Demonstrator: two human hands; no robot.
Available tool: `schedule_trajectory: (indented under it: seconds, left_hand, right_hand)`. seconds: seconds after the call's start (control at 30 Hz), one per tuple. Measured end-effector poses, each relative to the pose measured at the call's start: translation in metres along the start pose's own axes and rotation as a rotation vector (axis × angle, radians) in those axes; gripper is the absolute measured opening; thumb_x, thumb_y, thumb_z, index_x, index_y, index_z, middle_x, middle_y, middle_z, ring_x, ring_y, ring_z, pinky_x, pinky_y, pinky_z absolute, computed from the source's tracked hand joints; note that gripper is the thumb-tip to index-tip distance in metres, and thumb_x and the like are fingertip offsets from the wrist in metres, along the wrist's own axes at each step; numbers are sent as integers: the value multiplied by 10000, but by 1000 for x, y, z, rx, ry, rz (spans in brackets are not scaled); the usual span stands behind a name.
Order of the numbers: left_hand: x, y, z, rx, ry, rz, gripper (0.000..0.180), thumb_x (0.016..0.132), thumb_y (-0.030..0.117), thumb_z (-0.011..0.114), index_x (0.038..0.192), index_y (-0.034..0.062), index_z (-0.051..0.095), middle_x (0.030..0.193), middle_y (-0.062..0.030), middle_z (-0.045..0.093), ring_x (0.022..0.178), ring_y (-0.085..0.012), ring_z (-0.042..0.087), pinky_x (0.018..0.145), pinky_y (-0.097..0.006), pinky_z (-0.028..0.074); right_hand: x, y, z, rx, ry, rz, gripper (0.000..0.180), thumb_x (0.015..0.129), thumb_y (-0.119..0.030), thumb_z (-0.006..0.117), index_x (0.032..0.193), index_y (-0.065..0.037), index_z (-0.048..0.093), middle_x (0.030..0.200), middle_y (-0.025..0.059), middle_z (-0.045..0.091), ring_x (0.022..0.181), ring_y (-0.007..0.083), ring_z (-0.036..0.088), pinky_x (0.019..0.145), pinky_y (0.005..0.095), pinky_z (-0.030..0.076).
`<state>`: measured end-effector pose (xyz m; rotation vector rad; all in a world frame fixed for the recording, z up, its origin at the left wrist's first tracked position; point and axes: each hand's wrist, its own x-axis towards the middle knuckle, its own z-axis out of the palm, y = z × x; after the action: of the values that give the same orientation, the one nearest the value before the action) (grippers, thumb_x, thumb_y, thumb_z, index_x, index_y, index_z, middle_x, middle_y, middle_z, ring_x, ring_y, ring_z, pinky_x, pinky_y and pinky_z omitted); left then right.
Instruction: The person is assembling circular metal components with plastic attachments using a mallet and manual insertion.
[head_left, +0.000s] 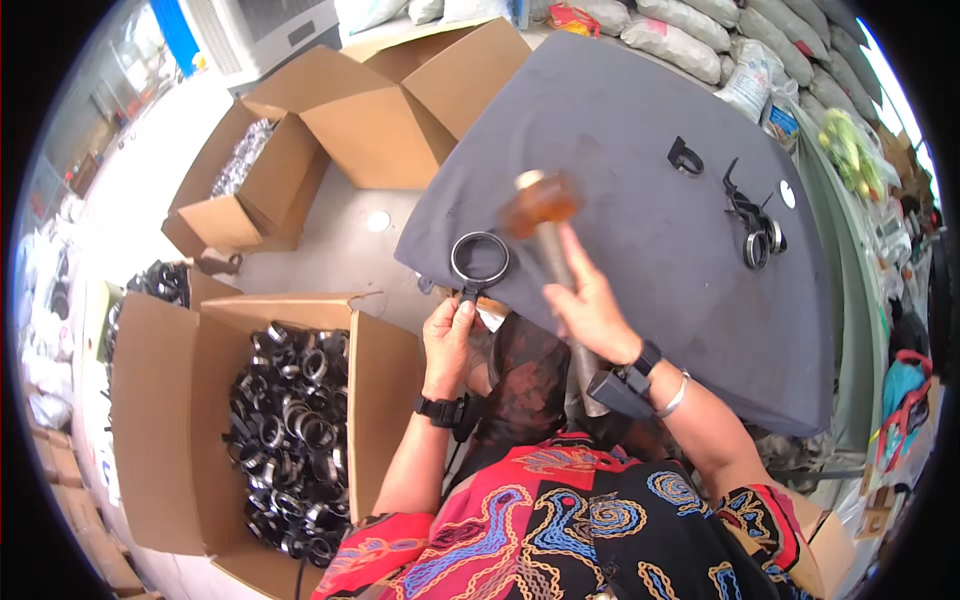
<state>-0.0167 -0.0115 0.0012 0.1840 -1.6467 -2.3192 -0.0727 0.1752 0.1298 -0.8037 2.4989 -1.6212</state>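
Grey cloth covers the work table [650, 260], which fills the centre and right of the view; pale sacks [700, 30] are stacked at its far edge. Three open cardboard boxes are seen on the floor to the left. The largest box [160, 430], near left, is filled with black and silver ring clamps [290, 430]. A smaller box [240, 190], far left, holds shiny metal parts, and the box [400, 110] beside it appears empty.

A hammer [545, 215] with an orange-brown head is gripped by the right hand [590, 305], whose fingers are wrapped around the handle. Its long axis runs from near right to far left, with the blurred head at the far end above the cloth.

A single ring clamp [480, 260] lies flat at the table's near left edge, its tab pointing toward the person and pinched by the left hand [450, 335]. Loose clamps [755, 235] lie at the far right of the cloth.
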Motion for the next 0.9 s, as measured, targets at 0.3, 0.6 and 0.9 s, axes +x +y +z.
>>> schedule_trajectory:
  seconds: [0.3, 0.6, 0.9]
  left_hand:
    - [-3, 1, -3, 32, 64, 16, 288, 938, 263, 558, 742, 52, 560, 679, -14, 566, 656, -100, 513, 657, -256, 414]
    - [-1, -3, -12, 32, 17, -25, 263, 945, 219, 520, 750, 48, 567, 709, -33, 585, 695, -107, 540, 678, -275, 440]
    - [-1, -3, -11, -23, 4, -36, 209, 927, 195, 569, 788, 41, 596, 711, 10, 574, 682, -73, 510, 656, -242, 422]
  right_hand:
    - [-19, -50, -17, 126, 364, -73, 721, 861, -74, 548, 1482, -115, 184, 821, 31, 569, 541, 59, 488, 482, 224, 472]
    - [-45, -27, -9, 187, 2, 39, 740, 853, -50, 533, 1487, -148, 166, 845, 101, 650, 529, 136, 551, 537, 299, 492]
    - [-6, -44, 14, -360, -295, -339, 744, 765, -40, 605, 1440, -137, 307, 992, 207, 631, 731, 377, 615, 636, 411, 512]
